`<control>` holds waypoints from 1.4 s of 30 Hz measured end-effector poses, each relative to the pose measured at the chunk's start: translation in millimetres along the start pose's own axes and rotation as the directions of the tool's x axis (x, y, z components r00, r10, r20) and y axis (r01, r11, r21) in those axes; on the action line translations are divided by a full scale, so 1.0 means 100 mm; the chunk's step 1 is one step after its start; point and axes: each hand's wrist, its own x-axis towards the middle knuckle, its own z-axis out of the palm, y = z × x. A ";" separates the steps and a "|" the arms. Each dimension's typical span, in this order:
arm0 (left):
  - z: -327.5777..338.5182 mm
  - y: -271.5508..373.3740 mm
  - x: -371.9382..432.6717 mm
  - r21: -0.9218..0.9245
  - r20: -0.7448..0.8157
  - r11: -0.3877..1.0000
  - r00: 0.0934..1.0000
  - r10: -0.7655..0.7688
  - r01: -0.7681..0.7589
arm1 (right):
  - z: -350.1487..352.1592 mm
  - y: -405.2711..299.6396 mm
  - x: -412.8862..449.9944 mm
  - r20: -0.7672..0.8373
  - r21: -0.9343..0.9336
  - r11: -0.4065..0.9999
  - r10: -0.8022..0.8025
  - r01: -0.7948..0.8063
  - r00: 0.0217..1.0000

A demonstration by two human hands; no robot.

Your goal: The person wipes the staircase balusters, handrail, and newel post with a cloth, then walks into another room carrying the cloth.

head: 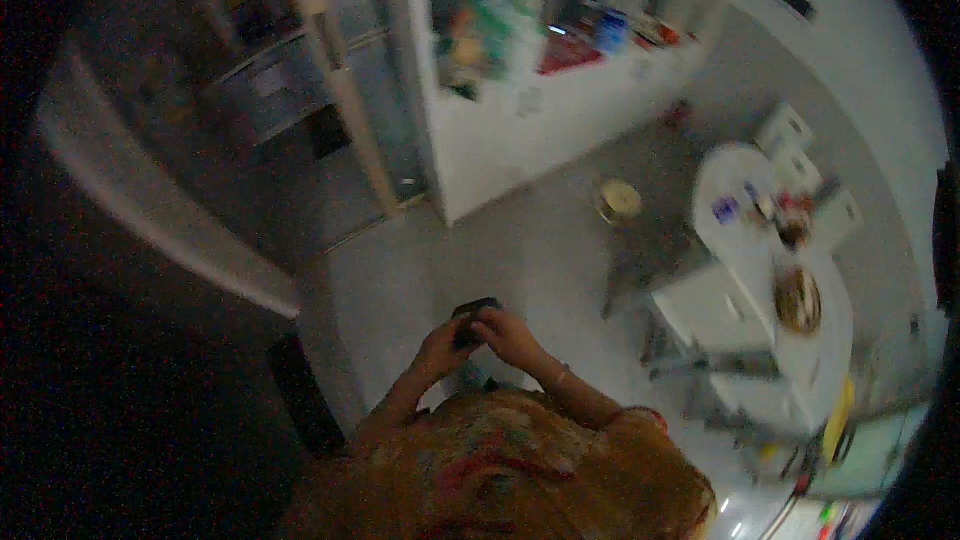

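A small dark object, perhaps a phone, is held close in front of my body. My left hand wraps it from the left. From the right, my right hand meets it, its fingers lying over the object and close to the left fingers. Blur and dim light hide the exact grip and the object's details. A thin band circles my right wrist. Below both hands is the grey floor.
To the right, a white table bears a woven-looking basket and small items, with white chairs around it. A round stool stands before white shelving. A doorway frame opens onto a dark room at left.
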 end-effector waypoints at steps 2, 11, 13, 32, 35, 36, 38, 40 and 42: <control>-0.33 -0.16 0.05 -0.030 -0.068 0.996 0.993 -0.092 0.090 | 0.00 -0.19 0.41 0.146 -0.135 0.991 -0.001 0.021 0.989; -1.12 -1.60 -0.06 -0.660 -0.530 0.739 0.781 -0.330 -0.136 | 0.92 -0.55 1.72 0.316 -0.140 0.881 -0.393 0.452 0.863; -1.54 -1.35 -0.14 -0.644 -0.553 0.753 0.760 -0.340 -0.131 | 1.31 -0.60 2.06 0.314 -0.201 0.760 -0.548 0.618 0.776; -5.19 -3.13 1.37 -0.415 -0.587 0.901 0.794 -0.158 -0.127 | 2.50 -1.11 5.95 0.332 0.506 0.861 -0.135 -0.056 0.934; -5.62 -2.95 1.65 -0.050 -0.655 0.986 0.750 0.087 -0.159 | 2.28 -0.92 6.36 0.246 0.508 0.861 -0.112 -0.029 0.963; -5.77 -3.18 1.82 -0.049 -0.658 0.986 0.748 0.090 -0.161 | 2.30 -0.56 6.57 0.160 0.490 0.871 -0.069 -0.019 0.985; -6.04 -3.86 2.06 -0.529 -0.426 0.848 0.858 -0.288 0.022 | 2.36 -0.38 6.82 0.080 0.474 0.880 -0.013 -0.027 0.997; -6.59 -3.32 2.01 -0.418 -0.472 0.908 0.857 -0.205 -0.013 | 2.25 -0.61 7.06 0.100 0.522 0.850 0.011 -0.062 0.995; -7.34 -2.58 2.08 -0.239 -0.526 0.971 0.839 -0.143 0.015 | 2.20 -0.69 7.56 0.100 0.443 0.893 0.044 -0.084 0.994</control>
